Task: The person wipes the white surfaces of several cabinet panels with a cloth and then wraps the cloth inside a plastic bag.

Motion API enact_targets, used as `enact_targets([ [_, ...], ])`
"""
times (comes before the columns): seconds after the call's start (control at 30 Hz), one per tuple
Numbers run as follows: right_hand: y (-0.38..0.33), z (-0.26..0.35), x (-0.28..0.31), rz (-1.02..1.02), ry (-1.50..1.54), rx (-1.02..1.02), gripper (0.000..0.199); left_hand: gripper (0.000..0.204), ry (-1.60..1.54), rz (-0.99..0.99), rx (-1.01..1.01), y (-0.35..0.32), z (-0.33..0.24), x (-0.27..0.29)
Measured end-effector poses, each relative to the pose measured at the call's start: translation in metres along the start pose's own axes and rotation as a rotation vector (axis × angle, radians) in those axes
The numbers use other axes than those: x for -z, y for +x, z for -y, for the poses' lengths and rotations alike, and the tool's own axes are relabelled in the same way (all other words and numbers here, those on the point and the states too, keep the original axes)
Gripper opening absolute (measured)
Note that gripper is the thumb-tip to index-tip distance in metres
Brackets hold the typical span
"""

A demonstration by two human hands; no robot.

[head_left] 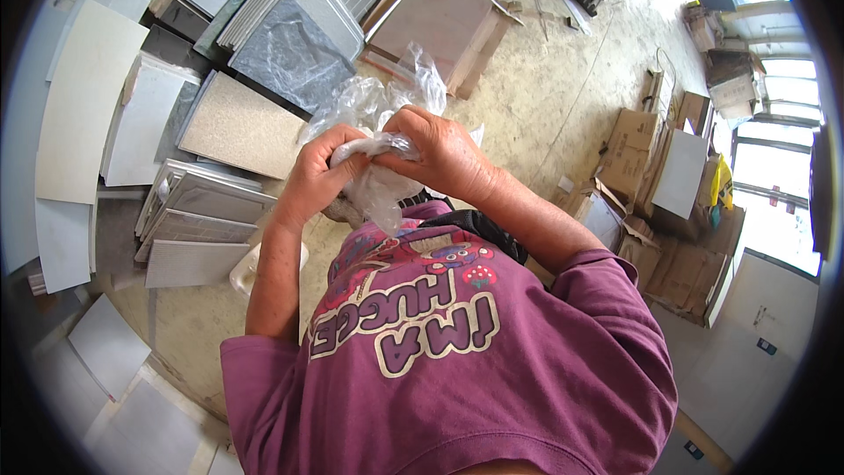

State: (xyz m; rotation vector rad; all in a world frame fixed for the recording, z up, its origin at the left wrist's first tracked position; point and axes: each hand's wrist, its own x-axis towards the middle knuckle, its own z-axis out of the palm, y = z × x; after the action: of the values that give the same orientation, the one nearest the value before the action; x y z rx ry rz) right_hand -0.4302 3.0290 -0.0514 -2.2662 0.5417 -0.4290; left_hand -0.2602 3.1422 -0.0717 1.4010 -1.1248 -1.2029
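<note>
A crumpled clear plastic bag point(422, 79) is bunched up in front of my chest, with its loose film spreading out past my fingers and a fold hanging below them. My left hand point(318, 178) has its fingers closed round the gathered plastic from the left. From the right, my right hand point(441, 155) pinches the same twisted part, its thumb and fingers pressed together. The two hands are close, with the bunched film between them. Whatever may lie inside the bag cannot be made out.
Stacked tiles point(211, 202) and a dark grey marbled tile point(294, 51) lean at the left. A large flat carton point(440, 22) lies ahead on the concrete floor point(563, 79). Cardboard boxes point(629, 149) stand at the right, near a yellow bag point(721, 183). A pale plastic container point(242, 277) is beside my left forearm.
</note>
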Motion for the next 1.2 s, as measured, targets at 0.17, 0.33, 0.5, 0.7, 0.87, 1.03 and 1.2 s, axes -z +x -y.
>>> enact_targets([
  [0.17, -0.009, 0.001, -0.007, 0.023, -0.028, 0.050, 0.029, 0.017, -0.262, 0.078, 0.188, 0.001, 0.009, 0.003],
  [0.33, -0.015, 0.000, -0.012, 0.081, -0.090, 0.085, 0.031, 0.020, -0.208, 0.113, 0.164, -0.006, 0.015, 0.000],
  [0.5, -0.021, 0.004, -0.016, 0.178, -0.144, 0.071, 0.033, 0.016, -0.162, 0.009, 0.144, -0.013, 0.030, -0.010],
  [0.7, -0.025, 0.006, -0.011, 0.212, 0.035, 0.107, 0.044, 0.014, -0.113, -0.106, 0.115, -0.022, 0.038, -0.008],
  [0.87, -0.026, -0.011, -0.017, 0.216, 0.211, 0.114, 0.031, 0.015, -0.132, -0.086, 0.159, -0.028, 0.033, -0.011],
  [1.03, -0.022, -0.011, -0.014, 0.268, 0.243, 0.027, 0.016, 0.021, -0.196, -0.028, 0.184, -0.031, 0.032, -0.017],
  [1.2, -0.017, -0.001, -0.012, 0.261, 0.178, -0.182, 0.022, 0.030, -0.276, 0.007, 0.266, -0.032, 0.030, -0.019],
])
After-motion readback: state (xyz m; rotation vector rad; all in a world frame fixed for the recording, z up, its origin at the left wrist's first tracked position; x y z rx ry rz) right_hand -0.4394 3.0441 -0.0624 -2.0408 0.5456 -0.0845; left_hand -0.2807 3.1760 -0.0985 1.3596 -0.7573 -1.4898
